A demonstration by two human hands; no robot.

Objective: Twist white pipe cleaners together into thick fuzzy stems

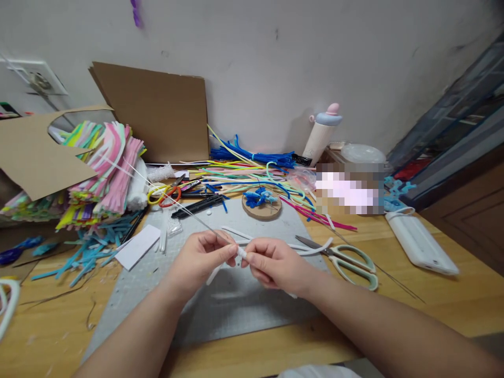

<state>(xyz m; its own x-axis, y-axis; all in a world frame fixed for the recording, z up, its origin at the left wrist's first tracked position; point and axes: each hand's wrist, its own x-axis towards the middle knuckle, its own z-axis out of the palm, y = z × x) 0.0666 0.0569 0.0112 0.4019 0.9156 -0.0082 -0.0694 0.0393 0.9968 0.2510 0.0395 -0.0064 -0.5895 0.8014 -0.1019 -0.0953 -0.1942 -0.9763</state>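
Observation:
Above the grey cutting mat (220,328), my left hand (207,260) and my right hand (275,265) meet fingertip to fingertip. Both pinch a white pipe cleaner (241,253), which looks wound into a small bundle between them. Long thin pale wires (177,200) run from my left fingers up toward the far left. Beyond my right hand, more white pipe cleaners (315,251) lie on the mat beside green-handled scissors (352,262), whose blades are apart. A round cardboard disc (262,215) behind my hands carries a twisted blue pipe-cleaner shape (260,197).
Bundled pastel pipe cleaners (118,178) fill the left side beside cut cardboard (43,152). Orange-and-yellow-handled scissors (167,194), black pens (200,206) and loose coloured pipe cleaners (244,176) lie behind the mat. A bottle (321,136) stands by the wall; a white power bank (423,244) lies right.

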